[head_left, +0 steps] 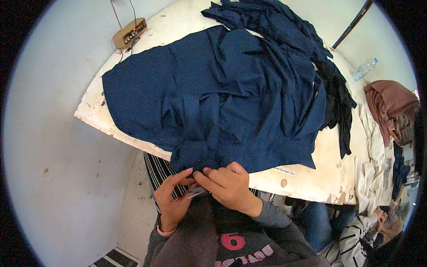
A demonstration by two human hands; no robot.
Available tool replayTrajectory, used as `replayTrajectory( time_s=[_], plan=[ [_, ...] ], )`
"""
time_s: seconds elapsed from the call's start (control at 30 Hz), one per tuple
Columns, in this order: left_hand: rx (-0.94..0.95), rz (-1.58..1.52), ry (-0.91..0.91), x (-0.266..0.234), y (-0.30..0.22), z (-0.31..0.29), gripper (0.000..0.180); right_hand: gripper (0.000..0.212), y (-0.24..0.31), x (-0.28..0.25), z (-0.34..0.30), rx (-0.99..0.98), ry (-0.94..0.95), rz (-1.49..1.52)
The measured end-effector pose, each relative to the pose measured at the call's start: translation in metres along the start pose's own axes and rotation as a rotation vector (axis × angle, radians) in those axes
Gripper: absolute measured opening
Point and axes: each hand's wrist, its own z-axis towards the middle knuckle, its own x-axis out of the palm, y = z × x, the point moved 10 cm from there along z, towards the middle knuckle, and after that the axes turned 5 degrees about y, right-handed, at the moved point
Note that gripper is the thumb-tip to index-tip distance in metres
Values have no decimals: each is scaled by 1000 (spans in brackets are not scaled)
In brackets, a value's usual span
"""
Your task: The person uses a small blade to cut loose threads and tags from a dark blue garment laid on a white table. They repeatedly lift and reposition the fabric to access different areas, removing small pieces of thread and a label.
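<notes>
A large navy blue cloth piece (195, 98), perhaps a garment, lies spread and wrinkled across the pale table. Its near edge hangs past the table's front, where both hands meet it. My right hand (227, 187) has its fingers curled and closed on that edge. Close beside it, my left hand (173, 198) pinches at the same edge, its fingertips almost touching the right ones. Between the hands, below the cloth, shows a small pale, shiny thing (196, 192) whose kind I cannot make out. The left hand's lower fingers are partly hidden.
More dark cloth (280, 26) is heaped at the back right of the table (311, 182). A tan box with wires (130, 33) stands at the back left. To the right are a plastic bottle (364, 69), white cloth (371, 133) and a person in striped sleeves (356, 236).
</notes>
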Motion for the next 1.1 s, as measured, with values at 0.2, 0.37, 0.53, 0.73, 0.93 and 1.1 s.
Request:
replayTrajectory(
  time_s=[0.2, 0.37, 0.53, 0.73, 0.93, 1.1],
  plan=[
    [12, -1, 20, 1, -14, 4, 48, 35, 10, -4, -1, -110, -68, -81],
    [87, 25, 55, 4, -25, 2, 46, 30, 19, -11, -6, -197, -154, -131],
    [-76, -260, -19, 3, -11, -13, 33, 30, 35, -26, -8, -315, -224, -125],
    [-224, -378, -296, -72, 57, -18, 27, 49, -23, -28, 5, 102, -101, 300],
    [-307, -731, -1114, -175, 149, -47, 58, 46, -114, -17, -56, 635, 219, 13],
    [-23, 155, -406, -107, 56, 62, 63, 53, -127, -13, -86, 712, 254, 33]
  ],
)
